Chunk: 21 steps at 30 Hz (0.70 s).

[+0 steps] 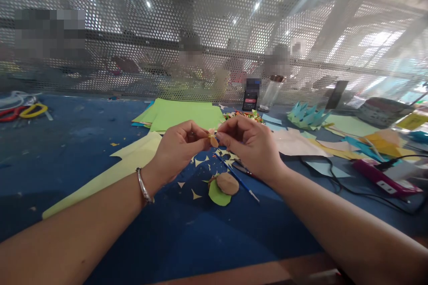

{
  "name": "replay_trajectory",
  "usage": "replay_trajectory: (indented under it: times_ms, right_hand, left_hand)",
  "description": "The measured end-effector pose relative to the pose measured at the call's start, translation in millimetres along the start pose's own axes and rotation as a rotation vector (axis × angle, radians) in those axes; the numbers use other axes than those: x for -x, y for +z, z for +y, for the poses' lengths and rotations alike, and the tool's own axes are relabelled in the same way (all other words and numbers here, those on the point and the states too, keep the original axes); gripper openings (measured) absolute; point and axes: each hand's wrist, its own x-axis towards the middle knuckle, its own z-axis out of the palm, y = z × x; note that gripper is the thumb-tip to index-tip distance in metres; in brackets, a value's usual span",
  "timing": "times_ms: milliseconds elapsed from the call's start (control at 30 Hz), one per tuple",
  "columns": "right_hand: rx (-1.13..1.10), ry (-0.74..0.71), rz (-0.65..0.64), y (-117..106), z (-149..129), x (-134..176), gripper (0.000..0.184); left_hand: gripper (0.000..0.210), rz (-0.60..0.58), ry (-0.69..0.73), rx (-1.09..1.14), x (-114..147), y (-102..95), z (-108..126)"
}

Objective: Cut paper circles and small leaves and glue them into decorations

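Observation:
Between both hands, above the middle of the table, is a small tan and pale paper piece (214,141) with rounded, petal-like parts. My left hand (182,149) pinches it from the left with thumb and fingertips. From the right, my right hand (249,144) closes its fingertips at the piece's edge; what exactly they grip is too small to tell. Below the hands lie a brown paper disc (228,184) and a green paper disc (219,196), partly overlapping. A thin blue craft tool (239,178) lies slanted beside them, with a dark-handled tool (242,168) partly hidden behind my right wrist.
Pale paper scraps (197,193) litter the blue table (150,240). Green sheets (183,113) and yellow paper (133,160) lie at the left. A phone (250,98) and glass bottle (270,93) stand by the perforated screen. Scissors (33,110) sit far left, a purple power strip (384,178) right.

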Motion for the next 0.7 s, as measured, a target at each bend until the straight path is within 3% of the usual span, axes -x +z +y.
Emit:
replay_trajectory:
  times_ms: [367,700]
  right_hand:
    - [-0.009,0.018,-0.044,-1.8,3.0,-1.2,0.008]
    - [-0.010,0.068,-0.107,-0.7,0.5,-1.2,0.014]
  left_hand:
    - [0.032,-0.010,-0.067,0.029,2.0,1.3,3.7]
    - [0.025,0.003,0.054,-0.141,-1.0,-3.5,-2.4]
